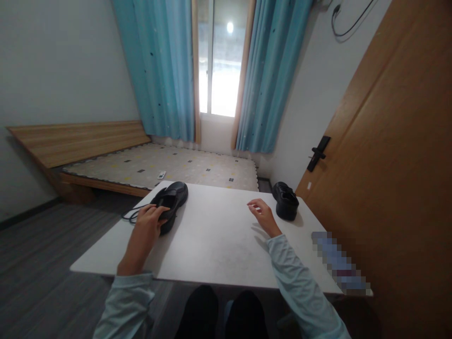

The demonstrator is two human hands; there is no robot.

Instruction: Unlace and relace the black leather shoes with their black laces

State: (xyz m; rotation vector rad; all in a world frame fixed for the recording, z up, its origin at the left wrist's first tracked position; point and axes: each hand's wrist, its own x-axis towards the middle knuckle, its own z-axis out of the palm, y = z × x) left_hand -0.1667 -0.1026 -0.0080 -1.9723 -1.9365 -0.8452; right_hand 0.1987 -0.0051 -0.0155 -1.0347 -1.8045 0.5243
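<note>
Two black shoes sit on a white table [212, 245]. The left shoe [173, 197] lies near the table's far left edge, its loose black laces trailing off to the left. My left hand [146, 226] rests on its heel end and grips it. The right shoe [285, 200] stands at the far right of the table. My right hand [263, 215] hovers just left of that shoe, fingers spread, not touching it and holding nothing. Both arms wear light blue sleeves.
A wooden door [388, 155] with a black handle [318, 153] stands close on the right. Behind the table is a low bed [158, 165] with a patterned mattress, then a window with blue curtains [165, 70]. A blurred object [339, 263] lies on the table's right edge.
</note>
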